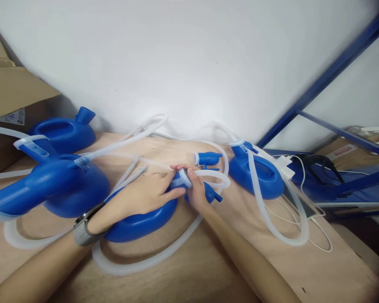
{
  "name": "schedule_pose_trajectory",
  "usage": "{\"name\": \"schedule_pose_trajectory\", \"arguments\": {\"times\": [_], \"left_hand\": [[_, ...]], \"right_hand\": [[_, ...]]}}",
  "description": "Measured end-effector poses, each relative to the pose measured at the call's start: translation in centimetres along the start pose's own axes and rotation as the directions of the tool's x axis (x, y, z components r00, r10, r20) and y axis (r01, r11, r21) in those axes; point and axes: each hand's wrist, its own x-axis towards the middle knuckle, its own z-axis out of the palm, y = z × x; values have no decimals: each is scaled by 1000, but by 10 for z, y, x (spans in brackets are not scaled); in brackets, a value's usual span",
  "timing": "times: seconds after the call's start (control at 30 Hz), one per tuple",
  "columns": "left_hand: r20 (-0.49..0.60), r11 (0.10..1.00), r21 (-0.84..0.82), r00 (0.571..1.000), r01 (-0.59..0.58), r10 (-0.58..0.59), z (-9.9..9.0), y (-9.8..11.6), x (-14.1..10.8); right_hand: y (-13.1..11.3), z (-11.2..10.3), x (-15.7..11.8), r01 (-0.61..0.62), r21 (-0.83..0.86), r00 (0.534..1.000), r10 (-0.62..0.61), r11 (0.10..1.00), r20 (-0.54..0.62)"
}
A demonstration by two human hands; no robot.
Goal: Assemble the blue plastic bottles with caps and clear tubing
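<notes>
A blue plastic urinal bottle (142, 223) lies on the wooden table in front of me, its neck pointing right. My left hand (148, 189), with a grey-banded watch at the wrist, is closed round the neck from the left. At the mouth, my right hand (197, 189) has its fingers and thumb closed on the whitish lid (185, 177). Just beyond my right fingers is a blue bulb-shaped funnel piece (210, 192), partly hidden by that hand. A translucent ribbed hose (154, 263) curves round the near side of the bottle and passes under my right forearm.
More blue bottles stand to the left (78, 185) and right (255, 176), with hoses attached. A small blue funnel (208, 158) lies behind my hands. Cardboard boxes (19, 90) are at the far left. A white power strip (284, 166) and blue metal rack (328, 65) are right.
</notes>
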Motion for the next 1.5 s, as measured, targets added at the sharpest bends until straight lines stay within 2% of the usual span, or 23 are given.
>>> {"name": "schedule_pose_trajectory", "arguments": {"times": [0.2,0.37,0.53,0.67,0.77,0.9,1.0,1.07,1.13,1.27,1.37,1.5], "left_hand": [[-38,982,173,995,-81,89,19,-10,3],[-29,975,203,994,-96,104,19,-14,4],[-61,989,89,991,-114,120,14,-13,6],[-32,998,48,998,-48,50,8,-8,8],[-51,999,13,997,-52,53,4,-6,8],[-142,982,-158,986,-107,85,4,-10,10],[-233,934,-332,971,-128,50,2,-14,8],[-294,916,-382,956,-123,6,-1,-17,0],[-326,940,-317,945,-128,19,-5,-19,-15],[-241,988,-80,964,-131,108,-8,-27,-53],[-255,999,-15,966,-37,31,1,-33,-76],[-386,994,-34,916,104,-109,17,-34,-89]], "right_hand": [[1,1,-2,71,-34,997,-72,997,-16],[-3,-5,1,104,-52,993,-101,993,55],[0,-11,2,40,-125,995,-28,991,101],[3,-10,1,37,-67,993,-29,997,112],[5,-7,0,32,-77,996,-25,997,91],[5,-7,2,-3,-100,999,8,995,45],[5,-10,3,-55,-86,998,58,995,36],[5,-12,3,-85,-56,994,88,995,60],[6,-15,2,-110,-12,991,110,994,77],[6,-21,2,-136,-20,989,137,991,58],[7,-25,1,-107,-103,990,116,989,79],[7,-29,-2,-30,-76,979,45,997,199]]}}
